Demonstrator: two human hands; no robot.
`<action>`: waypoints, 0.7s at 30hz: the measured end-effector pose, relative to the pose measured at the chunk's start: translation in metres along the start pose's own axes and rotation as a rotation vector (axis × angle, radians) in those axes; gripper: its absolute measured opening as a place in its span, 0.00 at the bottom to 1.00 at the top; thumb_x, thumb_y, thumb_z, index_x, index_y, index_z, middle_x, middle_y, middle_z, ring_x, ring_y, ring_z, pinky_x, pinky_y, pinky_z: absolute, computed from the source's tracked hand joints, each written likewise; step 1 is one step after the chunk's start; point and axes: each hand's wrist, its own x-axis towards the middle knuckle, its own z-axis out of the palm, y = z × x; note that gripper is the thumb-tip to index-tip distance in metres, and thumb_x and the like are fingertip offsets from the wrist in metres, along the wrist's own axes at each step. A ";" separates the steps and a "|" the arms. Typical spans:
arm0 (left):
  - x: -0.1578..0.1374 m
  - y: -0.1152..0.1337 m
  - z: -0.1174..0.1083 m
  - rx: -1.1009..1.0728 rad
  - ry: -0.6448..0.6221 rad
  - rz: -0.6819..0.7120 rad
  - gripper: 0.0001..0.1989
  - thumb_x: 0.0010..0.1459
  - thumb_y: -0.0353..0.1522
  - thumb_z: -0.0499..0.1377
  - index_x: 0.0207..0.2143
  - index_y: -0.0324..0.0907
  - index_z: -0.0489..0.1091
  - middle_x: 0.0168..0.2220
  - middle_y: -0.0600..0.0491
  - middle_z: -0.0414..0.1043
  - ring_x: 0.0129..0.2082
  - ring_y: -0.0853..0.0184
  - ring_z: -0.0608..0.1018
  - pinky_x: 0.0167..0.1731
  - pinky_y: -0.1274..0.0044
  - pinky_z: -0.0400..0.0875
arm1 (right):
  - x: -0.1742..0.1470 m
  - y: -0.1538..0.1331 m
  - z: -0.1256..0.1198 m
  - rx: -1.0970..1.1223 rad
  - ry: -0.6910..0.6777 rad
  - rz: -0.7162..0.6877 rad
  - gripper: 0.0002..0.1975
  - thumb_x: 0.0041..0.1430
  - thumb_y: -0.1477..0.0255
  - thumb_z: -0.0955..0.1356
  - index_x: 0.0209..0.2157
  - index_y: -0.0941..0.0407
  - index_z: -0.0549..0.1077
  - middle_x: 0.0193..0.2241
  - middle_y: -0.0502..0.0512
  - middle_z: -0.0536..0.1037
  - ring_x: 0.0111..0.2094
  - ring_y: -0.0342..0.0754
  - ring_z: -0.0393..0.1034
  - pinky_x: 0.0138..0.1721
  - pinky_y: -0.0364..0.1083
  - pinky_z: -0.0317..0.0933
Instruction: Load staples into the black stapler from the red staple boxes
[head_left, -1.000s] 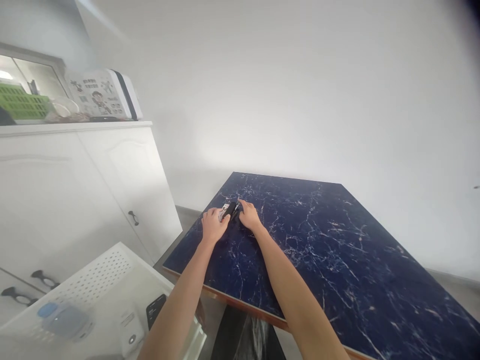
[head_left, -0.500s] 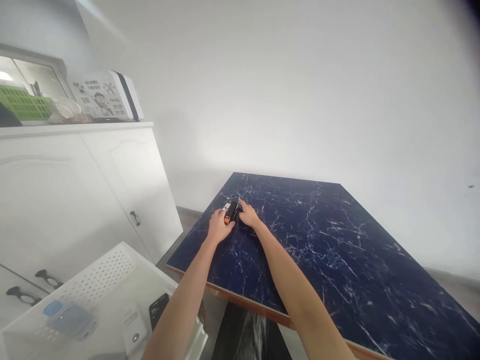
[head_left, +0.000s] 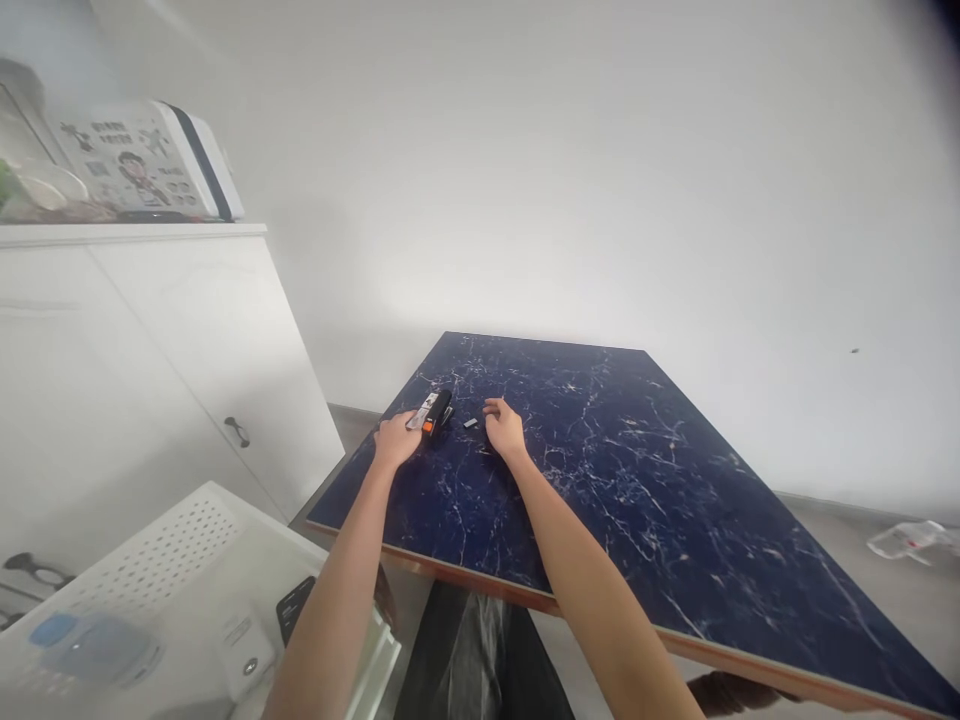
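Note:
A black stapler (head_left: 439, 408) with an orange end and a white printed label lies on the left part of the dark blue table. My left hand (head_left: 397, 438) is closed on its near left side; part of the grip is hidden. To the right of the stapler, a small grey strip (head_left: 470, 423), seemingly staples, rests on the tabletop. Just beyond that strip is my right hand (head_left: 504, 428), its fingers loosely bent and apart, with nothing visible in them.
The blue marbled table (head_left: 600, 440) has a wooden edge towards me and a white wall behind. At lower left, a white perforated surface (head_left: 176, 540) bears a bottle (head_left: 97, 645), a white device (head_left: 244, 655) and a phone (head_left: 294, 605). A white cabinet (head_left: 172, 350) stands farther left.
My hands have moved apart. The stapler has shifted left with my left hand, my right hand has come off it, and the small grey strip now shows between them. The view has turned slightly right.

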 end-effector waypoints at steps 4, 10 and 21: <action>-0.006 -0.006 -0.003 0.009 0.014 0.104 0.25 0.56 0.32 0.60 0.57 0.53 0.73 0.56 0.51 0.75 0.55 0.54 0.75 0.52 0.67 0.68 | -0.006 0.000 -0.011 0.031 0.010 0.032 0.19 0.58 0.80 0.62 0.47 0.55 0.76 0.40 0.53 0.82 0.43 0.46 0.76 0.51 0.44 0.65; -0.019 -0.015 -0.011 0.077 0.074 0.287 0.19 0.57 0.36 0.62 0.51 0.47 0.77 0.49 0.49 0.79 0.48 0.55 0.78 0.49 0.69 0.70 | -0.010 -0.007 -0.012 0.013 -0.050 -0.004 0.17 0.58 0.80 0.63 0.43 0.53 0.78 0.39 0.51 0.82 0.42 0.47 0.77 0.49 0.44 0.66; -0.051 0.049 0.005 0.211 0.226 0.516 0.11 0.60 0.39 0.62 0.44 0.50 0.79 0.61 0.47 0.68 0.62 0.47 0.64 0.60 0.58 0.59 | -0.008 -0.005 -0.014 0.046 -0.008 0.020 0.15 0.59 0.79 0.63 0.42 0.53 0.78 0.39 0.52 0.83 0.42 0.47 0.77 0.49 0.44 0.66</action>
